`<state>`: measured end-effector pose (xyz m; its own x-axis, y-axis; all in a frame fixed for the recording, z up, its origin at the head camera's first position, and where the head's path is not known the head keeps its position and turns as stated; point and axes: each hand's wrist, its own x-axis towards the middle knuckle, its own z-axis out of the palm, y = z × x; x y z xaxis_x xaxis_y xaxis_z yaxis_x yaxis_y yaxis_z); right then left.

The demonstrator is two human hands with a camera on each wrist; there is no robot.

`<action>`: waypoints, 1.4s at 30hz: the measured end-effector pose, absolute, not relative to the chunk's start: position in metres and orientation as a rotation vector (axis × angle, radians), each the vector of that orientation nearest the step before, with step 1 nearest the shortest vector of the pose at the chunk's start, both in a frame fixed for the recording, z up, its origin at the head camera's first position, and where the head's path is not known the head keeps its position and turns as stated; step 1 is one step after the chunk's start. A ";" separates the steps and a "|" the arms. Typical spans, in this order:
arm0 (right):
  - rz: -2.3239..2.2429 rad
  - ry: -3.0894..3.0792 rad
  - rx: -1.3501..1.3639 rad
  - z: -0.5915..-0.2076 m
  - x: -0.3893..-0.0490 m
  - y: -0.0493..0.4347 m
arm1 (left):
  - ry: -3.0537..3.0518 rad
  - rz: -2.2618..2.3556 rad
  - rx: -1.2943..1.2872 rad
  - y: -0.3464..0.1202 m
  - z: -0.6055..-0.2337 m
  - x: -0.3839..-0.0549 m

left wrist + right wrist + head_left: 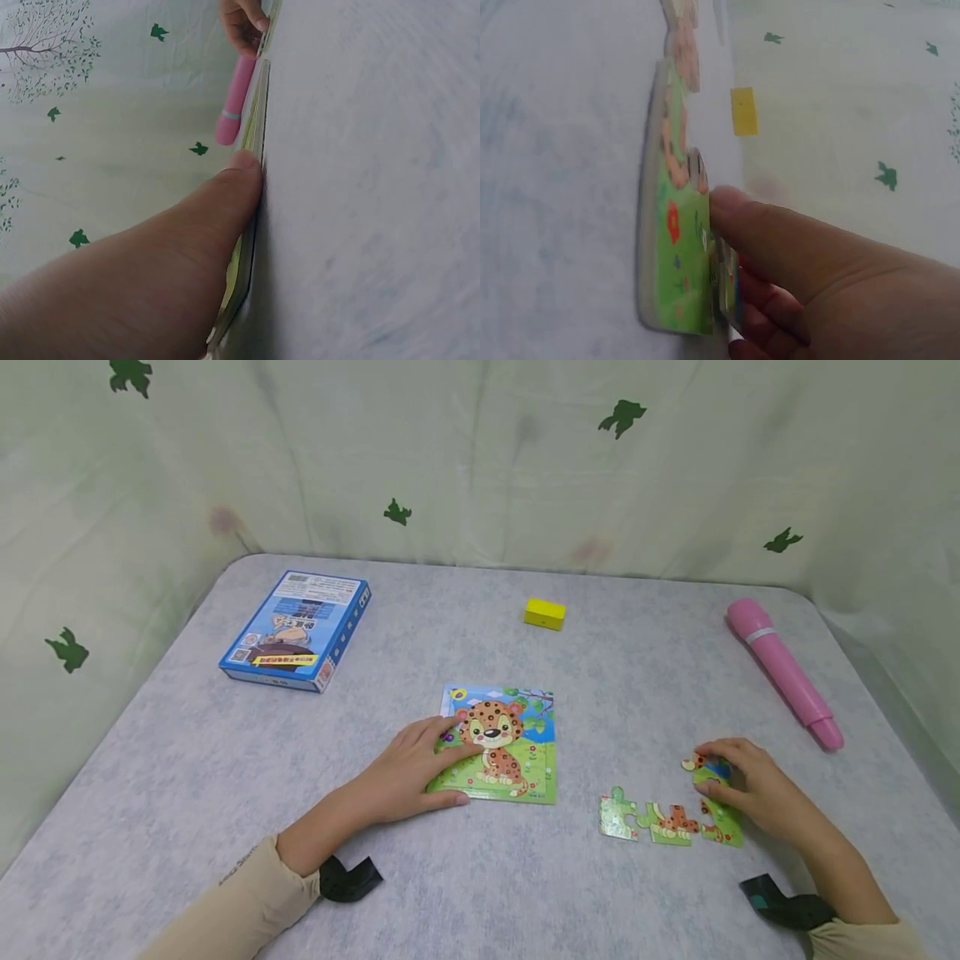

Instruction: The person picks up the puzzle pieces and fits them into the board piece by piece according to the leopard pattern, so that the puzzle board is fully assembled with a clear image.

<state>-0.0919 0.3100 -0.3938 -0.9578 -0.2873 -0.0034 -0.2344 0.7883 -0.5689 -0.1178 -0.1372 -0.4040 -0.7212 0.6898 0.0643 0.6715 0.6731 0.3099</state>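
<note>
A square puzzle board (536, 768) with a cartoon leopard on grass lies flat on the table. My left hand (412, 768) rests on its left side, fingers spread; the left wrist view shows the thumb (244, 161) along the board's near edge. Off to the right, my right hand (761, 789) pinches a green-and-blue jigsaw piece (711, 770) between thumb and fingers. Just below it lies a corner jigsaw piece (726, 828) with a red flower. Further left are a piece with spotted legs (675, 822) and a green piece (617, 817). Fingers partly cover the held piece.
A blue box (296, 631) lies at the back left. Beyond the board sits a small yellow block (544, 614). Along the right side of the grey table (420, 893) lies a pink wand-shaped object (783, 668). A pale curtain (480, 460) hangs behind the table.
</note>
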 end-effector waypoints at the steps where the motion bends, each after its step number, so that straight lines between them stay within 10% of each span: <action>1: -0.895 2.897 -0.427 -0.393 -0.092 0.309 | 2.818 0.490 1.145 -0.137 -0.404 -0.118; 25: -1.119 2.890 -1.026 -0.360 -0.111 0.181 | 2.806 0.425 1.260 -0.119 -0.397 -0.119; 42: -0.958 2.826 -0.886 -0.396 -0.136 0.126 | 2.803 0.375 1.311 -0.111 -0.390 -0.132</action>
<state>-0.1358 0.1258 -0.3962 -0.8376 -0.5257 0.1488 -0.5078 0.6488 -0.5668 -0.1315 -0.1108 -0.3904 -0.6458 0.7594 0.0794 0.7535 0.6172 0.2266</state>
